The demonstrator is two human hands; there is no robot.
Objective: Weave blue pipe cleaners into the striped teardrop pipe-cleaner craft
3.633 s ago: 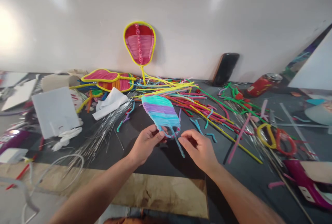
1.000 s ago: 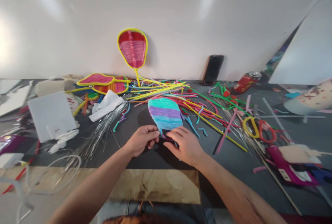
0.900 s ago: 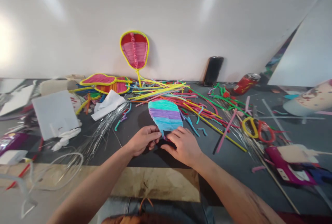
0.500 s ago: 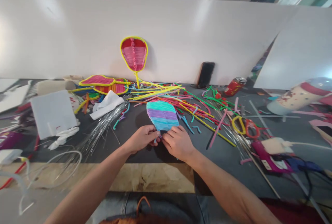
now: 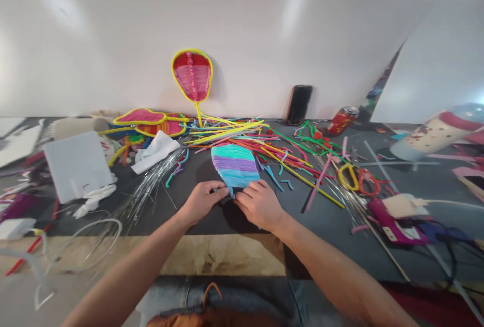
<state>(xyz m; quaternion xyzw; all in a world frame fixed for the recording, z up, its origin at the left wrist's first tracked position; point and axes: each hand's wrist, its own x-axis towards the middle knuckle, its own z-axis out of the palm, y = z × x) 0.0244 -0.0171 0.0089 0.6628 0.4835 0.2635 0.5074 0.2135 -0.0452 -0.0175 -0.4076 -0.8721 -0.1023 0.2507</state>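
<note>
A rounded panel of pipe cleaners [image 5: 235, 166], striped teal, purple and blue, stands tilted up between my hands over the dark table. My left hand [image 5: 204, 200] is closed at its lower left corner, thumb and forefinger pinching a short blue pipe cleaner end [image 5: 231, 192]. Along the lower right edge, my right hand [image 5: 261, 206] grips the panel with bent fingers; its fingertips are partly hidden. Behind it lies a heap of loose pipe cleaners [image 5: 230, 132], mostly yellow, red and pink. A yellow-rimmed pink and red pipe-cleaner piece [image 5: 192, 75] stands against the white board.
Scissors [image 5: 357, 178], a purple power strip [image 5: 395, 223], a red can [image 5: 342, 120] and a patterned bottle [image 5: 438, 135] are on the right. A black phone [image 5: 299, 105] leans on the white board [image 5: 249, 49]. Silver wires [image 5: 153, 185] and a white cable [image 5: 81, 226] lie left.
My left fingers have shifted slightly at the panel's lower corner, and the blue end there now shows higher up. My right hand keeps its grip. The whole view has tilted a little.
</note>
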